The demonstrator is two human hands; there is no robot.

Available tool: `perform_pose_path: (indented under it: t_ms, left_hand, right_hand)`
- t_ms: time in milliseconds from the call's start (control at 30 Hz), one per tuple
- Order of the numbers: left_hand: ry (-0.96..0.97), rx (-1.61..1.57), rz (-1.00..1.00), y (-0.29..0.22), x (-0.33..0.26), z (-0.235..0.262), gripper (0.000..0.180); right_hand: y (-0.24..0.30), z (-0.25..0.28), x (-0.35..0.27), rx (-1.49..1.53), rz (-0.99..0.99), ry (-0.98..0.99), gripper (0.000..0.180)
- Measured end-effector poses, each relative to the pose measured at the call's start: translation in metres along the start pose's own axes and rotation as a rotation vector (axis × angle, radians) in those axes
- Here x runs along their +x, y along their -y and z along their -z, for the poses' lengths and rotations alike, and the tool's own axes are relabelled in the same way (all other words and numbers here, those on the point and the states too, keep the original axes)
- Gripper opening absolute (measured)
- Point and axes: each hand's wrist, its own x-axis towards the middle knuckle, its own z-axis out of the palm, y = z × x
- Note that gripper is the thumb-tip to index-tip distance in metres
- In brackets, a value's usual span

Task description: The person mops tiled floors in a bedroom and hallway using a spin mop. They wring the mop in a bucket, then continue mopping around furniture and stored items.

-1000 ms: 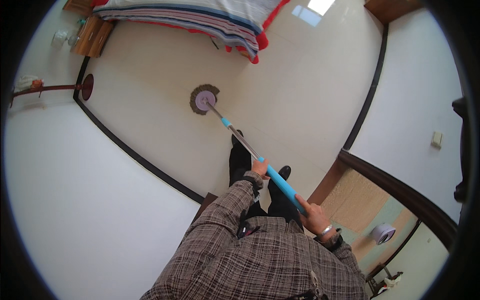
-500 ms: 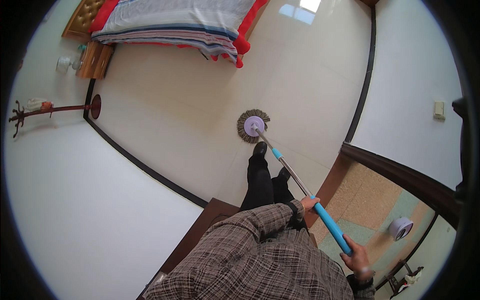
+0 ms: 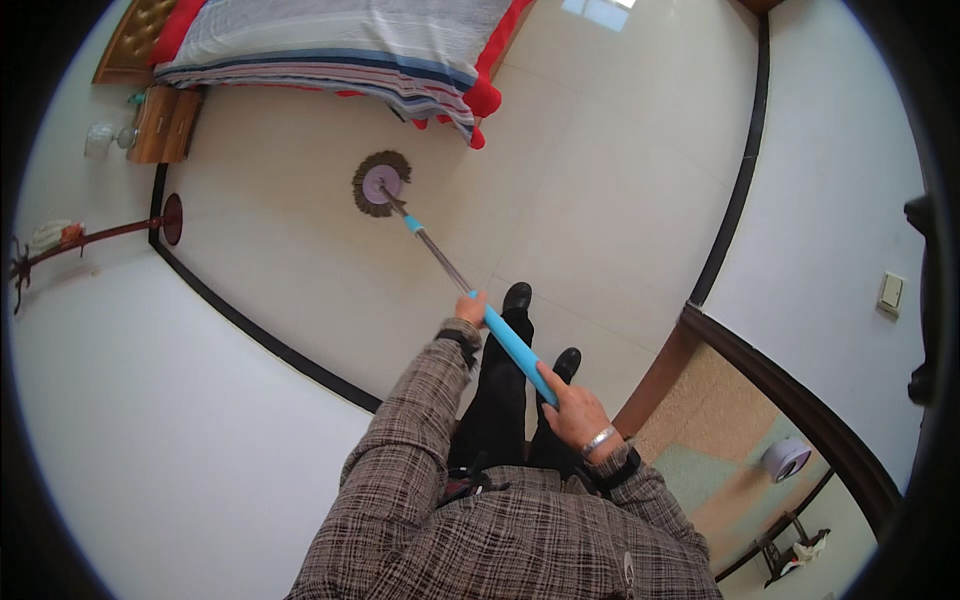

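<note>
A round mop (image 3: 516, 341) slants across the middle of the view, with a blue-and-metal handle. Its lilac disc head (image 3: 381, 184), fringed with grey-brown strands, rests on the pale tiled floor (image 3: 300, 230) near the bed. My left hand (image 3: 471, 309) grips the handle where the blue sleeve meets the metal tube. At the top end of the blue sleeve my right hand (image 3: 575, 411) is closed, a silver bracelet at its wrist. My dark shoes stand to the right of the handle and below it.
A bed (image 3: 340, 45) with a striped, red-edged cover stands at the far left, beside a wooden nightstand (image 3: 165, 125). A coat rack (image 3: 110, 232) stands against the left wall. A dark-framed doorway (image 3: 790, 400) opens at the right, with a lilac device (image 3: 786, 460) beyond it.
The mop head has swept left and away, toward the bed. Both my hands have moved left with the handle, and my left arm reaches farther out.
</note>
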Motion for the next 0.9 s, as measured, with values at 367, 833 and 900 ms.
perform_pose_path:
  t_ms: [367, 833, 900]
  left_hand:
    - [0.574, 0.132, 0.128, 0.028, -0.138, -0.139, 0.036]
    - [0.406, 0.206, -0.078, -0.045, -0.115, -0.153, 0.03]
    - [0.473, 0.071, -0.038, -0.041, -0.122, -0.138, 0.037]
  right_hand:
    - [-0.008, 0.101, -0.157, 0.067, -0.313, -0.05, 0.065]
    - [0.033, 0.131, -0.108, 0.11, -0.316, 0.02, 0.075]
    - [0.036, 0.143, -0.102, 0.077, -0.268, 0.076, 0.073]
